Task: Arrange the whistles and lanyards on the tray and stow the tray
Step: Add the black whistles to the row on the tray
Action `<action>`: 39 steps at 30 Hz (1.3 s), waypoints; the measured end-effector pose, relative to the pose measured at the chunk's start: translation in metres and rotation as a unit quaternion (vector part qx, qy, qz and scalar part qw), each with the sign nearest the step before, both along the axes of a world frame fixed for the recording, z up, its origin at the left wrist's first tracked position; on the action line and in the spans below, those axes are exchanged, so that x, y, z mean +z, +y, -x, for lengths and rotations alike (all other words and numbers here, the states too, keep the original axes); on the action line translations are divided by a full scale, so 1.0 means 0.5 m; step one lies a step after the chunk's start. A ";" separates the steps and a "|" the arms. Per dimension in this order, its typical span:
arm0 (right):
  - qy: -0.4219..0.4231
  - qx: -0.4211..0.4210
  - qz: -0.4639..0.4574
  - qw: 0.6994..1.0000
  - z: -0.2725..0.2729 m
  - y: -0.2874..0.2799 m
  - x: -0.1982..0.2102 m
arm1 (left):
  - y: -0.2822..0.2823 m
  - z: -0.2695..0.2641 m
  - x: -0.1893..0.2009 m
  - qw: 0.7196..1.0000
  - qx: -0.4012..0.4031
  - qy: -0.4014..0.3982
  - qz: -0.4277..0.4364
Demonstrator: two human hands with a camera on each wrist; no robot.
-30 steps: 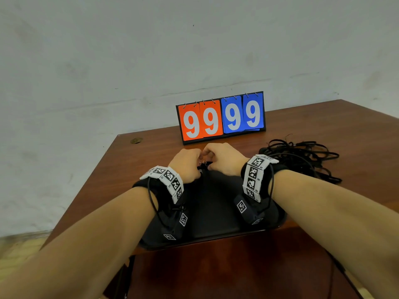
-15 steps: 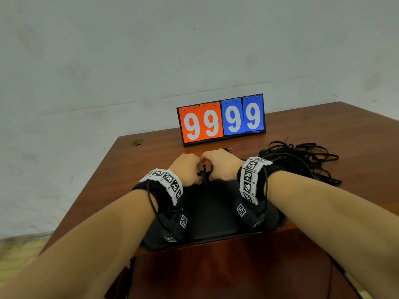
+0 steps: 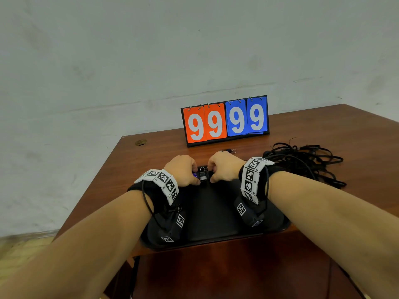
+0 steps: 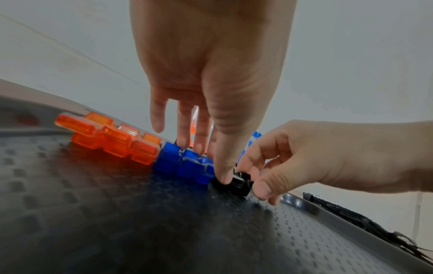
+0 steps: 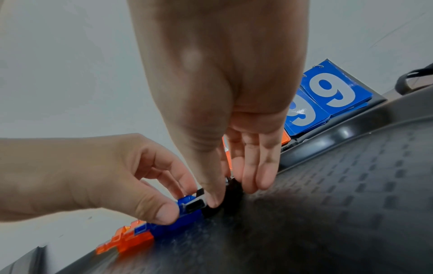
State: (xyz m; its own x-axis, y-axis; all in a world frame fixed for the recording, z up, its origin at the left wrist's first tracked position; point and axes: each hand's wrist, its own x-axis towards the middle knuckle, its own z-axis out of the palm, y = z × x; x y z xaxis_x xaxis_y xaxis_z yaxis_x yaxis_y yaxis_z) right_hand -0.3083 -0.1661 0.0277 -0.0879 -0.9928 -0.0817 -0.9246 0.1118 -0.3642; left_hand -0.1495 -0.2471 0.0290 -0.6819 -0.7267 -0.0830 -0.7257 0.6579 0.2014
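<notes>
A black tray (image 3: pixel 216 214) lies at the table's near edge. Along its far rim runs a row of orange whistles (image 4: pixel 110 139), blue whistles (image 4: pixel 185 163) and one black whistle (image 4: pixel 236 183), which lies on the mat. My left hand (image 3: pixel 194 175) pinches the end blue whistle (image 5: pixel 187 213), its thumb (image 4: pixel 222 176) at the seam with the black one. My right hand (image 3: pixel 211 174) pinches the black whistle (image 5: pixel 225 200) between thumb and fingers. A tangle of black lanyards (image 3: pixel 306 162) lies on the table right of the tray.
A flip scoreboard (image 3: pixel 224 121) reading 99 99 stands behind the tray. A small dark whistle with a key ring (image 3: pixel 230 151) lies on the wooden table (image 3: pixel 151 152) just past my right hand. The wall rises behind the table.
Both hands have come slightly nearer and lower, from above the tray's far rim down onto the row. The black whistle now lies beside the blue ones.
</notes>
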 end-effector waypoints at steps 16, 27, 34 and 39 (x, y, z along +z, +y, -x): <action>-0.001 0.025 0.007 1.000 -0.019 -0.008 0.002 | -0.002 -0.003 -0.005 1.000 -0.026 0.005 -0.005; -0.008 0.029 0.024 0.999 -0.013 -0.002 0.007 | 0.002 0.004 -0.003 1.000 -0.018 0.015 -0.001; -0.061 -0.060 0.068 0.994 0.071 0.029 0.049 | 0.006 0.056 0.032 0.998 -0.011 0.068 0.011; -0.064 -0.104 0.071 0.990 0.136 0.035 0.056 | 0.011 0.106 0.032 0.996 -0.010 0.086 0.005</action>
State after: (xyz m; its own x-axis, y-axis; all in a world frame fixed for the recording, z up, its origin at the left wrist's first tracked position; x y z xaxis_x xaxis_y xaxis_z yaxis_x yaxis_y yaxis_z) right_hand -0.3764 -0.1486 0.0558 -0.2905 -0.9563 0.0330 -0.8318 0.2353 -0.5028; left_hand -0.2026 -0.2414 0.0448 -0.6998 -0.7130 0.0432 -0.6675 0.6743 0.3158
